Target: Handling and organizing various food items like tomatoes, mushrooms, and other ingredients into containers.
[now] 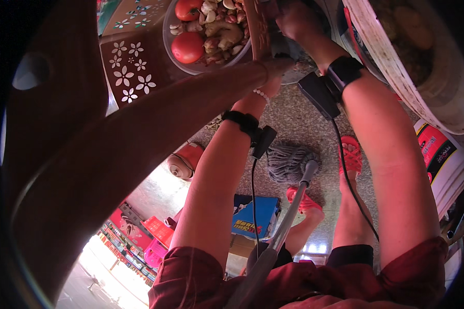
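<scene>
Both arms reach forward over the speckled floor to a grey round vessel, which sits at the top of the view, between a bowl holding tomatoes and garlic, and a large pale-rimmed tub. Right hand over the vessel, fingers bent inward in deep shade; cannot tell whether they grasp anything. Left hand mostly masked by a thick brown bar in the foreground; fingers out of sight, grip unknown. Judgement on the handling: best if one hand steadies the vessel while the other works, both wrist devices held clear of the lip, head tipped until the bar uncovers the left fingers. Mop slants back toward the body, so elbows should give its handle room. Vessel itself: dull grey, curved edge catching faint light, interior dim, contents unreadable, a brown strip standing along its left side
</scene>
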A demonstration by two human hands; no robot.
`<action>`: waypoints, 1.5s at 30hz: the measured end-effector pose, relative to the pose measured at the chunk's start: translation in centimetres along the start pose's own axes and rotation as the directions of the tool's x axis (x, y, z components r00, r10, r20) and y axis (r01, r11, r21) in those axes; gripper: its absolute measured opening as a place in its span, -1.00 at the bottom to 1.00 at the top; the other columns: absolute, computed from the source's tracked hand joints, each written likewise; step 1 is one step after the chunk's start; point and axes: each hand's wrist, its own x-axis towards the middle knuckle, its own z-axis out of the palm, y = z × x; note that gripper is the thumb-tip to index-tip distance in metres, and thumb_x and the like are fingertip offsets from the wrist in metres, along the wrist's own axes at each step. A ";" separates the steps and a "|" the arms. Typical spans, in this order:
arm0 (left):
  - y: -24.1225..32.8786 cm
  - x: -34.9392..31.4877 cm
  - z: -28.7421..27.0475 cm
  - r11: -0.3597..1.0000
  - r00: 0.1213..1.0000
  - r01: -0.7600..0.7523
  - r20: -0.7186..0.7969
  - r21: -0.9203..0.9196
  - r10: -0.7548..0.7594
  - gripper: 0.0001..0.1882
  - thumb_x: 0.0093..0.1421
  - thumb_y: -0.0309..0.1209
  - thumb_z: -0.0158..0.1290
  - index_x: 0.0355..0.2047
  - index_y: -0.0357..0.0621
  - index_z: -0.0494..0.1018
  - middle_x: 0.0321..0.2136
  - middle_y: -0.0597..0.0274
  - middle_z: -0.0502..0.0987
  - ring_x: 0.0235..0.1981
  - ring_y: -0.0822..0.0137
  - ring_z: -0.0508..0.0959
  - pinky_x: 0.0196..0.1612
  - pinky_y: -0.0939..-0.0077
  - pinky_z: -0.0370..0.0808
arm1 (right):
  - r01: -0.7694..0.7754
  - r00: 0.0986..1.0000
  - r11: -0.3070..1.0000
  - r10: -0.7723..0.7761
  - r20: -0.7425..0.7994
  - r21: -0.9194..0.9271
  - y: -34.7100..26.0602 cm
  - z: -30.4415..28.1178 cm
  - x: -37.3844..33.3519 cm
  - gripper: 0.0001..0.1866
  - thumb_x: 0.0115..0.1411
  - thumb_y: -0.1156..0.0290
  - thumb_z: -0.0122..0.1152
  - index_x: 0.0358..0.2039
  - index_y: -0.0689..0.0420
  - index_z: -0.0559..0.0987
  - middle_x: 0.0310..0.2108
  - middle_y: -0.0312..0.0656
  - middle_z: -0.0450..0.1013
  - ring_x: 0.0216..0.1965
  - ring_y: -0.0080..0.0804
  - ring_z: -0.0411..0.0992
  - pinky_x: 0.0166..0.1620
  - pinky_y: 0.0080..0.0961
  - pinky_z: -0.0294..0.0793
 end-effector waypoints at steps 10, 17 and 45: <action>-0.8 -1.6 -1.3 0.904 0.998 0.052 0.001 0.425 -0.058 -0.71 0.07 -0.33 -0.11 -0.21 -0.10 0.43 -0.21 -0.06 0.43 -0.09 -0.08 0.37 0.00 0.13 0.27 | 0.177 0.963 0.919 -0.236 0.132 0.353 4.4 1.8 -1.6 -0.83 -0.02 0.41 0.02 -0.37 0.12 0.45 -0.60 -0.11 0.45 -0.58 -0.28 0.47 -0.54 -0.44 0.47; -1.1 -2.1 -2.0 0.940 0.951 0.302 0.124 -0.158 -0.285 -0.66 0.15 -0.30 -0.18 -0.08 -0.09 0.33 -0.08 -0.01 0.36 0.00 0.02 0.30 0.05 0.20 0.22 | -0.414 0.888 0.683 0.156 0.434 0.602 4.2 1.1 -1.0 -0.82 0.06 0.46 -0.06 -0.37 0.26 0.46 -0.64 -0.15 0.46 -0.66 -0.44 0.47 -0.67 -0.60 0.44; 3.0 -9.1 -4.8 0.893 0.898 0.435 0.022 0.115 -0.440 -0.55 0.19 -0.30 -0.13 0.04 -0.28 0.17 0.02 -0.13 0.22 0.08 -0.04 0.20 0.11 0.28 0.12 | 0.417 0.909 0.884 -0.403 -0.107 0.212 2.8 1.7 -1.6 -0.78 -0.01 0.27 0.16 -0.30 -0.04 0.53 -0.33 -0.11 0.47 -0.31 -0.05 0.43 -0.24 -0.26 0.42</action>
